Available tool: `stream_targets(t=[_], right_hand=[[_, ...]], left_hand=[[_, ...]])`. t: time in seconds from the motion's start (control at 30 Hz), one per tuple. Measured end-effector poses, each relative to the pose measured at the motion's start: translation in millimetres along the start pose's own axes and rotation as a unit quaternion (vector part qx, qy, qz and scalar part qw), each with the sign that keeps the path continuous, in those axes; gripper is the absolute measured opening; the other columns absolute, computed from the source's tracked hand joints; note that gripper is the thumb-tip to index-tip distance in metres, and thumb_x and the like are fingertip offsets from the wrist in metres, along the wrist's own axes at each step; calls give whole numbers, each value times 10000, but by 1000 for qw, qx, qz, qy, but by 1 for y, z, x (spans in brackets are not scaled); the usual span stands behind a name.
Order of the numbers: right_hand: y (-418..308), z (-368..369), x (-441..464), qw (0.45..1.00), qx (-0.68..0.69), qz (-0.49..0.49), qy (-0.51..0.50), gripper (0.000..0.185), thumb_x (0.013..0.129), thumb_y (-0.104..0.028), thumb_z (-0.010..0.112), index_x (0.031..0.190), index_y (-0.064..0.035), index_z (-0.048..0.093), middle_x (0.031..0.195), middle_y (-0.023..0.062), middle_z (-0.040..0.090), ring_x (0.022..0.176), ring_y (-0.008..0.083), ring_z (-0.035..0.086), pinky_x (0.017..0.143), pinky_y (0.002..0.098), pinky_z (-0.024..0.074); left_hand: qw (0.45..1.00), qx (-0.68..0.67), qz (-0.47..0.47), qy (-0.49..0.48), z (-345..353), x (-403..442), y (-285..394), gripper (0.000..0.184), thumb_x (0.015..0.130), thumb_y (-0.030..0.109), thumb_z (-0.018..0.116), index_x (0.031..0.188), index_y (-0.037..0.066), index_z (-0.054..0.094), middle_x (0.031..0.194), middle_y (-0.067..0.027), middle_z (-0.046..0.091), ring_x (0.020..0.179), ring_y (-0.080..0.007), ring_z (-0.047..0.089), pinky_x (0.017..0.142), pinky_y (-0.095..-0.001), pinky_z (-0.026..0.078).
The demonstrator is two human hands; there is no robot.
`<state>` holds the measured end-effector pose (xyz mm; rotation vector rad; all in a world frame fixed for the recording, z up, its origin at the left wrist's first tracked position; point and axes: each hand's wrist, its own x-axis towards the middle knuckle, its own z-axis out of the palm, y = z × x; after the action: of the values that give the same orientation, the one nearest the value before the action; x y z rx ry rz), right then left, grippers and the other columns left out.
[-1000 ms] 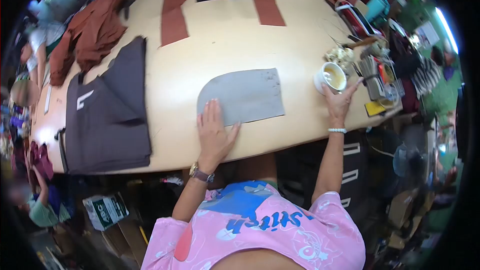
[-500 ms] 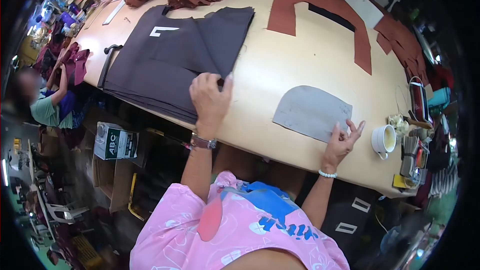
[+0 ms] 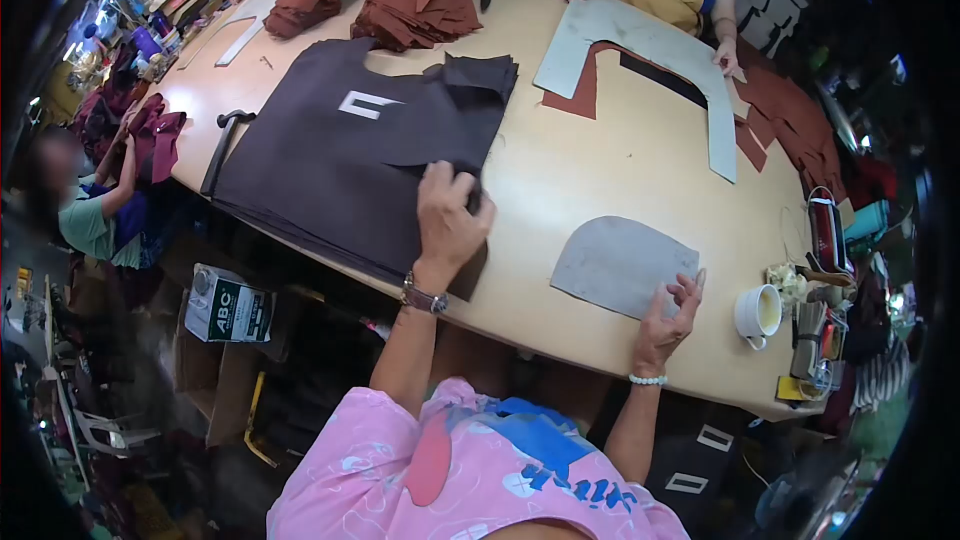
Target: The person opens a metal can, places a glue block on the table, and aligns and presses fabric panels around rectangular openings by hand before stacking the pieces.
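Note:
My left hand point(image 3: 452, 215), with a watch at its wrist, is at the right edge of the stack of dark fabric point(image 3: 310, 155). Its fingers are curled round the top layer, which is rumpled there, and a dark corner hangs below the hand. My right hand point(image 3: 667, 330), wearing a beaded bracelet, rests at the lower right edge of a grey rounded pattern piece point(image 3: 620, 262). Its fingers are loosely bent and apart, touching or nearly touching that edge. On the stack lies a small white template point(image 3: 365, 103).
A co-worker's hands hold a pale arched template point(image 3: 590, 35) over rust fabric point(image 3: 577, 95). More rust fabric point(image 3: 420, 0) is piled at the back. A hammer-like black tool point(image 3: 222, 150) lies left of the stack. At right stands a white cup point(image 3: 757, 314).
My left hand has moved right along the stack, shifting the dark top layer. My right hand's fingers have drawn closer together. The co-worker has laid the pale arched template over the rust fabric.

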<state>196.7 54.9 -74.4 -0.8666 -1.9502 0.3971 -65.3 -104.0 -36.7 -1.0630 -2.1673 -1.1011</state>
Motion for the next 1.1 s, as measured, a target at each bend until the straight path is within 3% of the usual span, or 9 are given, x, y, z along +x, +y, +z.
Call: stream_targets(t=[0.13, 0.27, 0.37, 0.47, 0.63, 0.73, 0.9, 0.97, 1.1], right_hand=[[-63, 25, 6, 978, 165, 26, -121, 264, 742, -70, 668, 961, 24, 555, 1079, 171, 549, 750, 183, 547, 706, 305, 475], [-102, 48, 14, 922, 265, 130, -249, 715, 736, -60, 651, 1344, 42, 288, 989, 177, 587, 714, 190, 579, 644, 304, 486], [-93, 46, 16, 942, 201, 140, -227, 831, 754, -39, 595, 1406, 42, 87, 932, 195, 589, 684, 233, 604, 647, 330, 483], [-71, 26, 14, 956, 160, 179, -167, 741, 764, -12, 537, 1390, 53, 148, 900, 228, 592, 702, 310, 615, 677, 359, 480], [11, -13, 15, 997, 19, 68, -15, 704, 760, 4, 541, 1381, 35, 210, 897, 260, 604, 772, 389, 603, 716, 403, 466], [45, -49, 23, 990, -48, 121, -47, 706, 750, -13, 541, 1379, 26, 223, 790, 300, 558, 631, 392, 545, 638, 440, 427], [95, -68, 43, 994, -105, -9, -29, 710, 730, -10, 509, 1380, 26, 225, 667, 273, 536, 556, 372, 530, 567, 451, 409], [93, -76, 52, 989, -111, 52, -88, 711, 732, -7, 496, 1384, 25, 213, 695, 277, 543, 568, 372, 541, 557, 451, 412], [99, -70, 61, 948, -274, 58, -153, 737, 752, -13, 563, 1403, -39, 218, 1110, 252, 533, 755, 368, 583, 673, 422, 474]], left_hand=[[985, -93, 27, -144, -3, -29, 35, 173, 645, 130, 644, 713, 9, 540, 838, -193, 494, 856, -370, 484, 861, -464, 386], [952, -156, 88, -248, 7, -68, 58, 242, 609, 166, 637, 780, -5, 615, 1110, -268, 455, 1138, -420, 384, 1012, -529, 276], [933, -185, 126, -280, 14, -91, 82, 248, 619, 168, 639, 776, -21, 605, 1242, -292, 396, 1243, -442, 305, 1008, -578, 253], [902, -219, 146, -343, 14, -109, 111, 300, 668, 196, 650, 872, -18, 602, 1308, -288, 362, 1285, -447, 266, 1024, -586, 221], [885, -251, 174, -351, 10, -107, 147, 412, 757, 344, 663, 1013, 30, 593, 1386, -256, 309, 1299, -419, 272, 1021, -581, 226], [913, -185, 165, -324, 13, -97, 138, 483, 791, 365, 639, 1125, 28, 550, 1380, -228, 336, 1294, -400, 290, 1022, -564, 231], [931, -31, 142, -335, 22, -91, 110, 565, 858, 393, 550, 1265, 12, 457, 1387, -217, 333, 1293, -399, 286, 1025, -567, 223], [930, 7, 137, -342, 24, -88, 105, 581, 866, 406, 534, 1289, 17, 440, 1394, -217, 324, 1300, -399, 273, 1026, -572, 218], [923, 33, 128, -362, 30, -86, 100, 610, 880, 424, 506, 1338, 39, 389, 1412, -212, 299, 1318, -393, 241, 1029, -579, 206]])
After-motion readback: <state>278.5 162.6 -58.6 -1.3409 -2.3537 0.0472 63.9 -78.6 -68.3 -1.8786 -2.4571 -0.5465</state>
